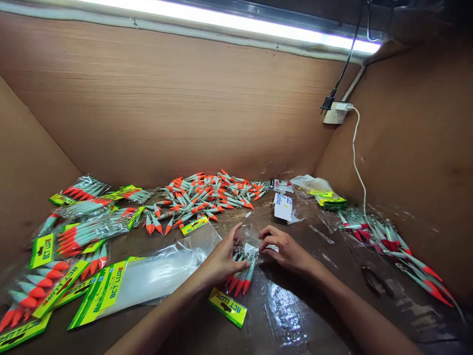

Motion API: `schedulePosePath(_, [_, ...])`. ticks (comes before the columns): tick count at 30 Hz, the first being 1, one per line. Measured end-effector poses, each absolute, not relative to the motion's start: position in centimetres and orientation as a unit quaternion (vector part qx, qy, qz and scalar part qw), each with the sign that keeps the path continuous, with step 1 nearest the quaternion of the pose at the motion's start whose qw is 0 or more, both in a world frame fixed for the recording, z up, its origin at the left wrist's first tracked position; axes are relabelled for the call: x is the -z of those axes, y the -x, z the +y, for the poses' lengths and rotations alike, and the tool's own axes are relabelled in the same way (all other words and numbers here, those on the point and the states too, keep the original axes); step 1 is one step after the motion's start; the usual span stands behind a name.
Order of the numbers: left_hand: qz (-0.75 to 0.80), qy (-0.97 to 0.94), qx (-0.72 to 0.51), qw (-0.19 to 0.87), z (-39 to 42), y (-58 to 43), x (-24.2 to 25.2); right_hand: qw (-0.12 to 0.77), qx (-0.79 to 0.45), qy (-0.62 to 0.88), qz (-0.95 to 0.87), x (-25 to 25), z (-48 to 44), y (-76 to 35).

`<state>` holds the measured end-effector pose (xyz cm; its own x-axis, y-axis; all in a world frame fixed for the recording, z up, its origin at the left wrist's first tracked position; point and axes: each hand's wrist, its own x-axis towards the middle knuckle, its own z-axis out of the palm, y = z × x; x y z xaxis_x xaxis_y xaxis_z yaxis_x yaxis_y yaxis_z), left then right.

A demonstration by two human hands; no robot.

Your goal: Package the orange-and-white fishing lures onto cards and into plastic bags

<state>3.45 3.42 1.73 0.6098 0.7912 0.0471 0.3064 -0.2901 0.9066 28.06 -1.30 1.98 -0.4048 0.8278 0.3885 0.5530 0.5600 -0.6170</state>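
A clear plastic bag [252,235] of fishing lures lies in front of me, with orange lure tips [239,286] toward me and a yellow-green header card [228,306] at its near end. My left hand [224,254] is at the bag's left side, thumb over the lures and fingers spread apart. On the other side, my right hand [281,247] has its fingers curled at the bag's far right edge and seems to pinch the film. A small pale piece shows inside the bag between both hands. The exact fingertip contact is hard to see.
Loose lures [207,195] are heaped along the back wall. Packed lures [88,231] and flat bags [158,276] lie left. Pliers [377,281], more lures [391,236] and a white cord [356,148] are right. A handwritten card [283,208] stands behind my hands.
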Motion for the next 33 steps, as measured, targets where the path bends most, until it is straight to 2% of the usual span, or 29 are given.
schedulePosePath(3, [0.343, -0.834, -0.250, 0.353, 3.5, -3.0, -2.2, 0.316, -0.200, 0.431, -0.821, -1.6, -1.3, -27.8])
schedulePosePath(5, [0.305, -0.871, -0.209, 0.323, 3.8, -2.9, -2.5, 0.305, -0.197, 0.437, -0.823, -1.4, -1.3, -27.9])
schedulePosePath(10, [0.236, -0.907, -0.111, 0.331, 5.6, -3.3, -3.1, 0.307, -0.176, 0.451, -0.820, -1.5, -1.2, -28.3])
schedulePosePath(16, [0.192, -0.916, -0.096, 0.340, 6.9, -3.8, -3.5, 0.294, -0.218, 0.425, -0.828, -1.3, -1.1, -28.1])
schedulePosePath(25, [0.212, -0.897, -0.108, 0.372, 6.9, -3.5, -2.9, 0.288, -0.254, 0.414, -0.825, 0.0, -0.3, -28.1])
schedulePosePath(29, [0.238, -0.868, -0.150, 0.409, 7.0, -3.5, -2.9, 0.342, -0.259, 0.452, -0.782, -0.3, -0.2, -28.3])
schedulePosePath(33, [0.292, -0.846, -0.223, 0.386, 7.2, -3.5, -3.5, 0.423, -0.298, 0.559, -0.649, -0.6, -0.1, -28.0])
